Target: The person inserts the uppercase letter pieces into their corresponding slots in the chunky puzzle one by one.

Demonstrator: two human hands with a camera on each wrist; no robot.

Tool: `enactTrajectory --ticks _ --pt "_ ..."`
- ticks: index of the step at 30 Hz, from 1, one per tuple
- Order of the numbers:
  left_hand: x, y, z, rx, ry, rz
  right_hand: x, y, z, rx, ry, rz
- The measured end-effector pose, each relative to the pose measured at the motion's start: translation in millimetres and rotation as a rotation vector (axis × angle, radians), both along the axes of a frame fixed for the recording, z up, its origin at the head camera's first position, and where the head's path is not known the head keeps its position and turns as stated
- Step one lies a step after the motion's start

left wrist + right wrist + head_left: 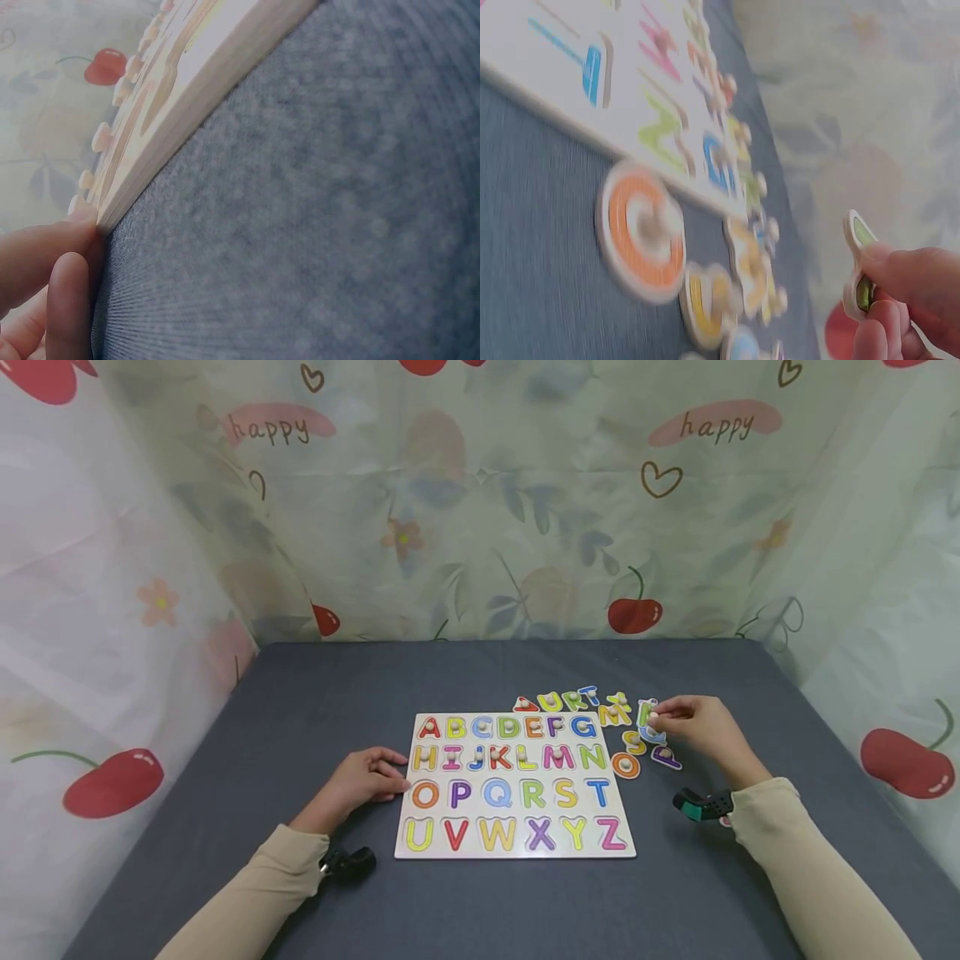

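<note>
A white wooden alphabet puzzle board lies flat on the table. Knobbed letters fill its recesses from A to M; from N to Z the recesses hold no pieces. My left hand touches the board's left edge, thumb and fingertips against the rim. To the right of the board, my right hand pinches a green letter piece between thumb and fingers. It is raised off the table and seen edge-on in the right wrist view, so its letter cannot be told.
Loose knobbed letters lie behind the board and to its right: an orange O, a yellow S, a purple P, a yellow M, a yellow U and several others. Patterned curtains surround the dark table.
</note>
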State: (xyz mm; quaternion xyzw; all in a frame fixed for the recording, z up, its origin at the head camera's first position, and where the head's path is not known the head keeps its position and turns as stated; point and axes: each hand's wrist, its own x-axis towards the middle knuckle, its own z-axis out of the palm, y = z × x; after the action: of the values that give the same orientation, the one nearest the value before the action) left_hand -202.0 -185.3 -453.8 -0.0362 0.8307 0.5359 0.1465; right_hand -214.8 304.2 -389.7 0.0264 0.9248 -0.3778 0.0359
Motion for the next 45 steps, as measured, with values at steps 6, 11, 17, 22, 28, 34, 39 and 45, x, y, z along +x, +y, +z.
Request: enactTrajectory --ticks 6,11,17,22,28,34,39,45 --pt "-0.7 0 -1.1 0.006 -0.006 -0.001 -0.9 -28 1.2 -0.052 -0.007 0.025" --pt "-0.7 0 -0.5 0.006 -0.004 -0.005 -4.0 -45 -7.7 -0.039 0.007 0.08" --pt "-1.2 -2 -2.1 0.001 0.012 -0.019 -8.3 -58 -20.4 -0.009 -0.016 0.142" --pt "-1.3 -2 -2.7 0.0 0.016 -0.017 -8.9 -62 -25.9 -0.023 -0.062 0.166" --pt "-1.5 -2 -3.0 -0.004 0.014 -0.015 -9.8 -65 -30.1 0.002 -0.086 0.189" --pt "-1.6 -2 -2.4 -0.007 0.013 -0.018 -15.2 -66 -33.9 0.037 -0.135 0.193" --pt "-1.4 -2 -1.8 -0.009 0.008 -0.017 -18.1 -67 -33.6 0.057 -0.181 0.197" --pt "-2.0 -2 -2.7 -0.008 0.002 -0.016 -18.7 -68 -29.9 0.06 -0.222 0.218"
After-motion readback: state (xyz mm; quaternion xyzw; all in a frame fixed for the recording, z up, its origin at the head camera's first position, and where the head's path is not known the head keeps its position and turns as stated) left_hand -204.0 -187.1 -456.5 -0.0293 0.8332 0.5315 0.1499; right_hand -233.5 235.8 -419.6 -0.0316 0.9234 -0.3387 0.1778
